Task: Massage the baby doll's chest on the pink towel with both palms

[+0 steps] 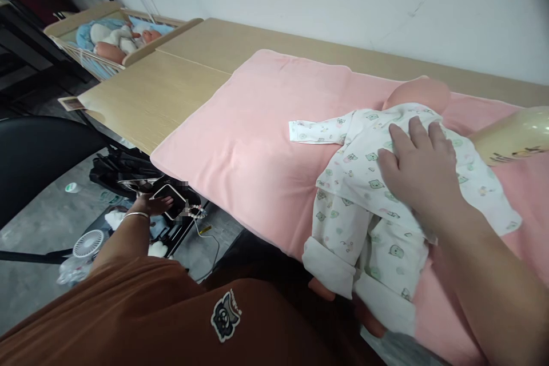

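Note:
A baby doll in a white printed shirt and matching trousers lies on a pink blanket. Its bare round head points toward the wall and its feet hang at the near edge. My right hand rests flat on the shirt, fingers spread. One sleeve stretches out to the left, and the trouser cuffs are turned up. Down at the left, below table height, my left hand is closed around a dark phone with a beaded strap.
A wooden crib holding another doll stands at the table's far left end. A yellowish balloon-like object lies at the right. Beside the table are a black chair, a small white fan and a cable.

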The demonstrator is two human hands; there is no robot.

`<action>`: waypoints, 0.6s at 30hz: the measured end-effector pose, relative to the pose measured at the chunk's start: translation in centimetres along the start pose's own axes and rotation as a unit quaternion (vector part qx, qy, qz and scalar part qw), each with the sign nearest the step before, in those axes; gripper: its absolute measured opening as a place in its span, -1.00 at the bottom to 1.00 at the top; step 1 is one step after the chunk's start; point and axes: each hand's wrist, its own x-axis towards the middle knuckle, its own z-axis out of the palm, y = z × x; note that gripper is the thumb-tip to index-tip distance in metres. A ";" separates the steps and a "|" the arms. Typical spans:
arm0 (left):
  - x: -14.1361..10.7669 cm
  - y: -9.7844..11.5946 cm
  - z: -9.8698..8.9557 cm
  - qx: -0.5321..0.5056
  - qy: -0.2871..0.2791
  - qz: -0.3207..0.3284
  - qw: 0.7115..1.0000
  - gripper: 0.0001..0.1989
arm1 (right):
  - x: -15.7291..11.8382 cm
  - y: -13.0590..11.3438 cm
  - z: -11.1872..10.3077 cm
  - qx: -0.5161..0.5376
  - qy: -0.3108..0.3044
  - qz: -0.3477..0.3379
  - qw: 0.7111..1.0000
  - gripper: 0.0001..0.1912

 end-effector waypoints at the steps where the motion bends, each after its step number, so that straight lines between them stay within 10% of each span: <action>1: -0.1 0.3 -0.2 0.001 -0.006 0.006 1.000 -0.53 | 0.0 0.0 0.1 0.002 0.005 -0.002 1.000 -0.33; 8: -0.7 2.0 -1.2 -0.029 -0.015 0.057 0.998 -0.55 | 0.0 0.2 0.3 0.005 0.018 -0.009 1.000 -0.33; 18: 0.8 -1.7 0.6 -0.087 -0.042 0.047 0.994 -0.39 | 0.0 0.0 0.1 -0.005 -0.004 0.005 1.000 -0.30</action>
